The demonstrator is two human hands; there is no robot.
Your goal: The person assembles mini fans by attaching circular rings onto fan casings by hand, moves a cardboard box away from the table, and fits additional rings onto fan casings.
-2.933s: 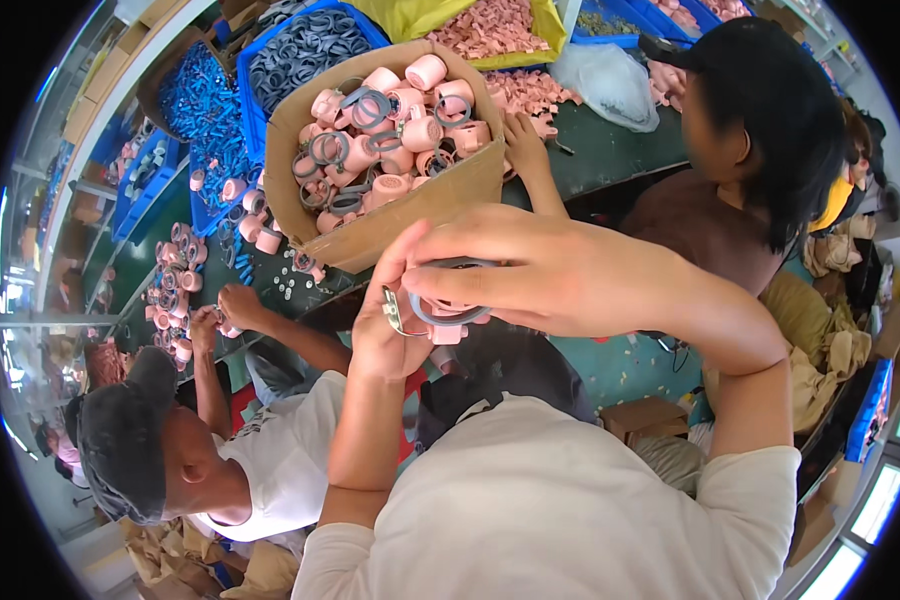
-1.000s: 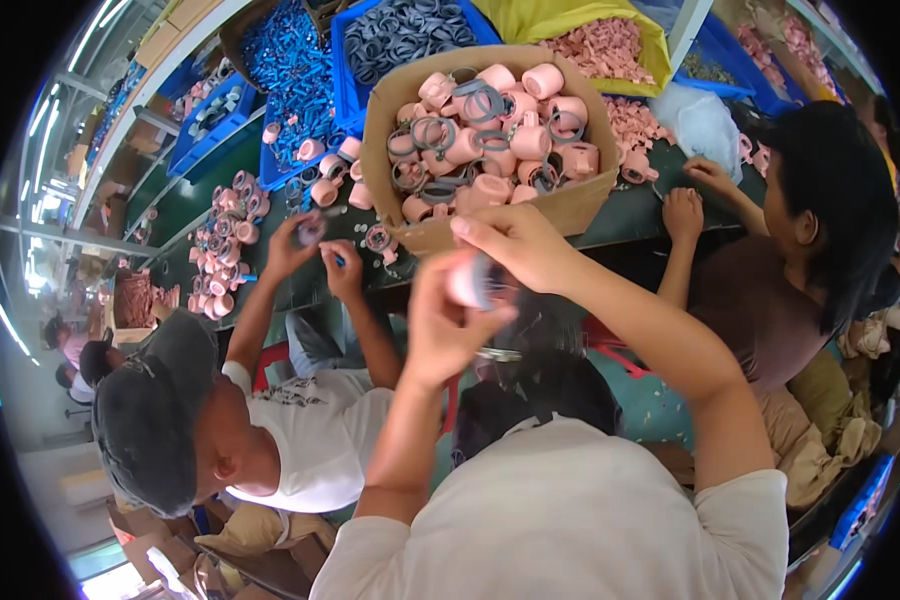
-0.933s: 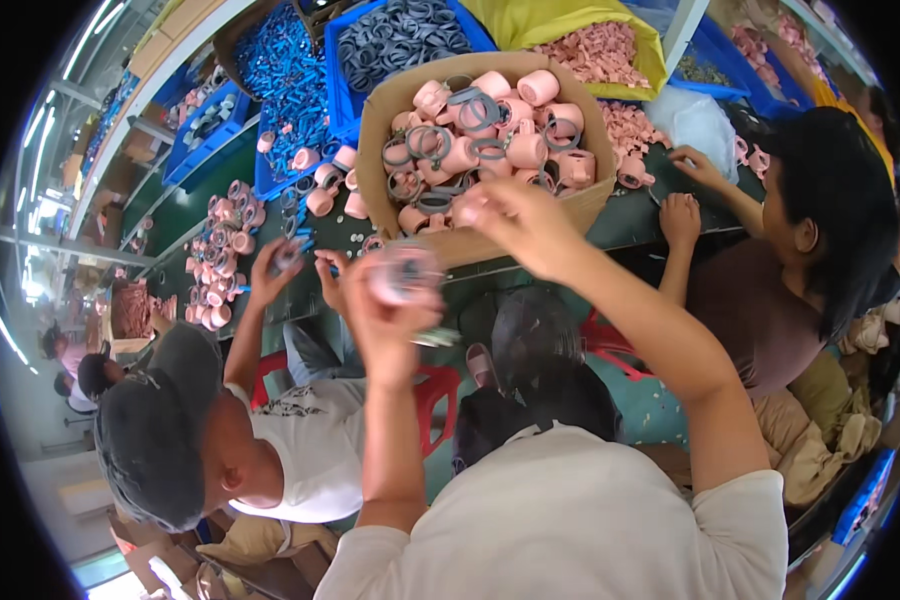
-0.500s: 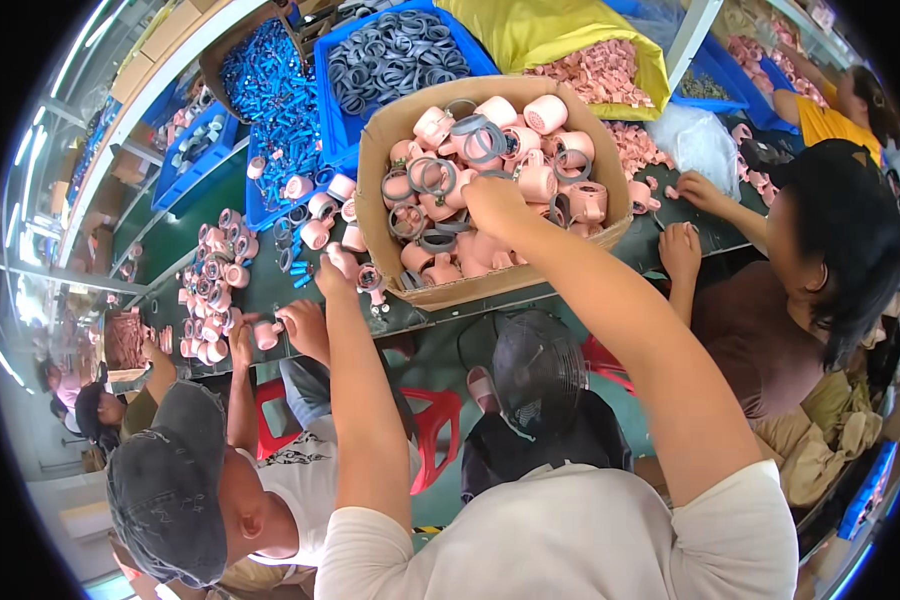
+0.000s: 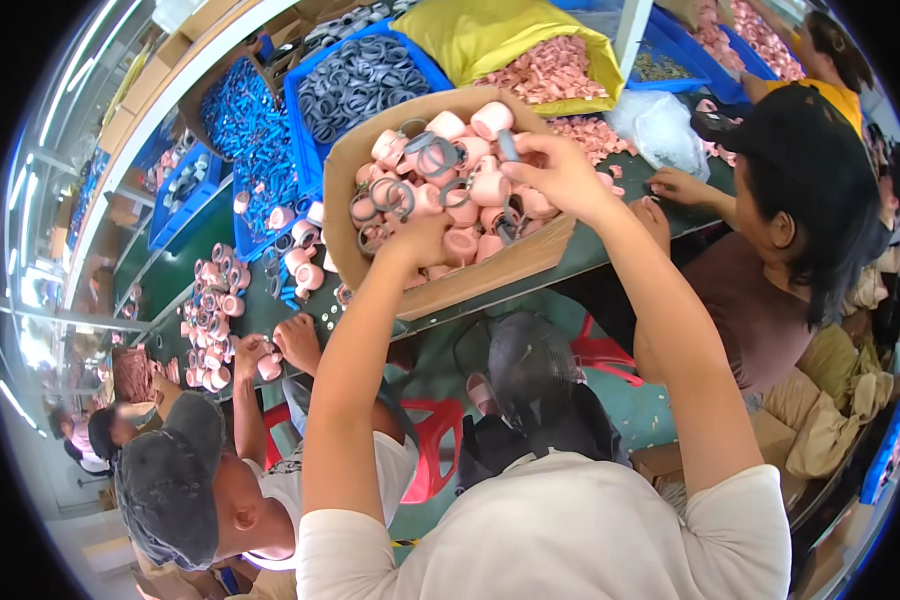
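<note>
A cardboard box [image 5: 490,283] full of pink cup-shaped plastic housings [image 5: 489,188] and loose grey rings [image 5: 437,158] stands on the green bench. My right hand [image 5: 558,172] is over its right part, thumb and fingers pinching a grey ring [image 5: 507,145] seen nearly edge-on. At the near left side of the box, my left hand [image 5: 417,241] reaches in among the housings. Its fingers are hidden, so whether it grips one cannot be made out.
Behind the box are a blue bin of grey rings [image 5: 370,85], blue cylindrical parts [image 5: 250,120] and a yellow sack [image 5: 490,35] with small pink pieces. Co-workers sit left [image 5: 170,480] and right [image 5: 750,290]. More pink housings [image 5: 210,310] are heaped at left on the bench.
My left hand has gone from the housings beside the box into the box. My right hand has lifted and shifted right within the view, now with a grey ring. The whole view has shifted.
</note>
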